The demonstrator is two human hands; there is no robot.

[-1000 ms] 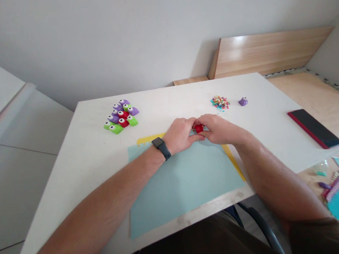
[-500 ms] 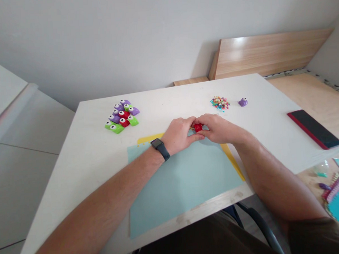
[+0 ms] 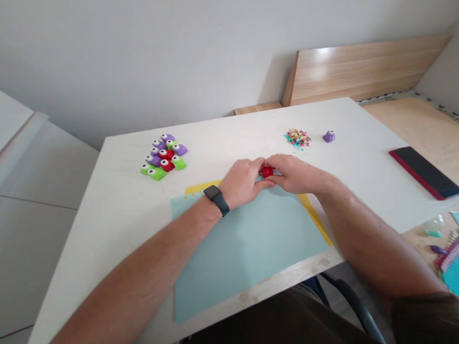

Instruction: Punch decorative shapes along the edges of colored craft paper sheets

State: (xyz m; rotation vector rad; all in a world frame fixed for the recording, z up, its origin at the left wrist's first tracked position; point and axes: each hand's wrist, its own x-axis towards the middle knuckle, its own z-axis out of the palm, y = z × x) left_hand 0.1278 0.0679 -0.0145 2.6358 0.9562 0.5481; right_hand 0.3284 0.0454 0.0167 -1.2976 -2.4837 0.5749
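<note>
Between my two hands is a small red piece (image 3: 267, 172), glossy and like modelling clay, over the far edge of the pale blue sheet (image 3: 248, 247). My left hand (image 3: 242, 180) pinches it from the left, thumb stretched along the near side. From the right, my right hand (image 3: 296, 173) curls its fingers and thumb round the same piece. The fingers hide part of it. A yellow sheet (image 3: 315, 216) shows from under the blue one. Off to the left lie several purple, green and red clay figures (image 3: 166, 165), each with one white eye.
Beyond my right hand lies a pile of small colourful bits (image 3: 298, 137), with a purple one-eyed figure (image 3: 329, 136) beside it. A dark slab with a red edge (image 3: 425, 172) rests at the right of the white table (image 3: 140, 221). Behind stands a wooden headboard (image 3: 362, 72).
Both hands keep their hold on the red piece and have hardly moved. The red piece seems turned very slightly between the fingers. The whole view has shifted a little.
</note>
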